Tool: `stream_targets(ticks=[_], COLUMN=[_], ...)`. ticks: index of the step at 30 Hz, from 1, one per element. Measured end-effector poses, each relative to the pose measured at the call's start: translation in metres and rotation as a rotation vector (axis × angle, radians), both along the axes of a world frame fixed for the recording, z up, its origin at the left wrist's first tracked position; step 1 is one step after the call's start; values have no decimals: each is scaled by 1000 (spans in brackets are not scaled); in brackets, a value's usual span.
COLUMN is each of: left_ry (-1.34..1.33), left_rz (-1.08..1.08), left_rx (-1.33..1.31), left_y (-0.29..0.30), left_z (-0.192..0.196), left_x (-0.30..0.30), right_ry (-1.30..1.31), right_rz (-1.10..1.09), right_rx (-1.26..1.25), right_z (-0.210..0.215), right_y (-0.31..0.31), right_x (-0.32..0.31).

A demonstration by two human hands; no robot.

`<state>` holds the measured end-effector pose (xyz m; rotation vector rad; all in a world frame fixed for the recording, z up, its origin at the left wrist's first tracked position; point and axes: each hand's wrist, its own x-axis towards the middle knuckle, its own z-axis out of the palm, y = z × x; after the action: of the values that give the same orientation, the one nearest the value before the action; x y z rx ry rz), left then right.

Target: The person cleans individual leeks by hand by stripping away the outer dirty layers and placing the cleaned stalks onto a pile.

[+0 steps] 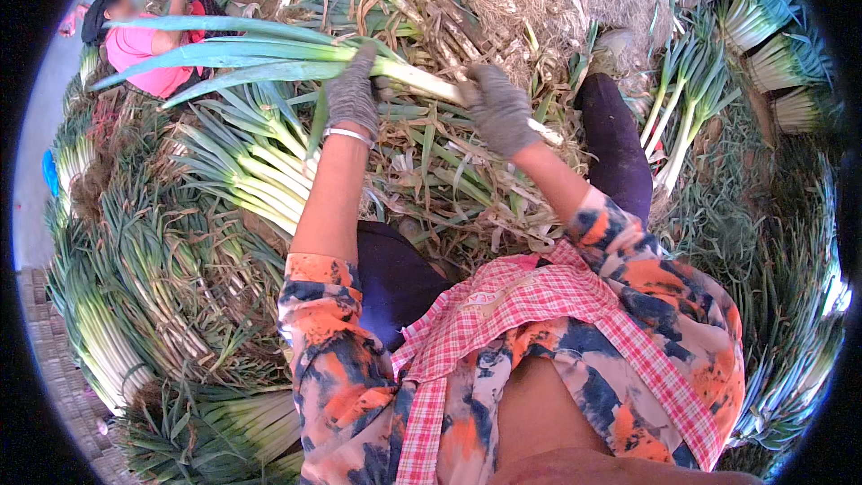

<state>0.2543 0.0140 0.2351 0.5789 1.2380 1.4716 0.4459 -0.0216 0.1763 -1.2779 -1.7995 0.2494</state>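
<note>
Both forearms reach forward from rolled-up patterned sleeves. The gloved left hand (352,94), a bangle at its wrist, is clenched; the gloved right hand (499,110) is curled closed, wrist bent.

A leek (269,52) lies across the trimmings heap (449,171), stacked leeks (144,287) left, bundles (772,45) right.

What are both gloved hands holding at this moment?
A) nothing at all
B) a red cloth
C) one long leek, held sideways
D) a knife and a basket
C: the left hand closes around the green part and the right hand around the white stalk of one leek, held sideways above the heap of trimmings.
</note>
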Motion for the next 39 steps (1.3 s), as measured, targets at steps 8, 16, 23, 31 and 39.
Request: stream_targets(ticks=[8, 16, 23, 31, 39], left_ry=[-55, -189, -435, -604, -894], left_rz=[-275, -319, -285, 50, -294], left_rx=[271, 373, 406, 404, 531], left_y=[-10, -13, 19, 26, 20], left_z=[5, 4, -6, -35, -32], left_x=[-26, -36, -104, -223, -168], right_ry=[338, 708, -608, -1057, -151], right_rz=[789, 621, 642, 740, 377], right_rx=[-724, -913, -659, -513, -317], right_z=[-3, 13, -56, -169, 25], right_y=[74, 33, -40, -137, -2], right_x=[-31, -25, 4, 119, -13])
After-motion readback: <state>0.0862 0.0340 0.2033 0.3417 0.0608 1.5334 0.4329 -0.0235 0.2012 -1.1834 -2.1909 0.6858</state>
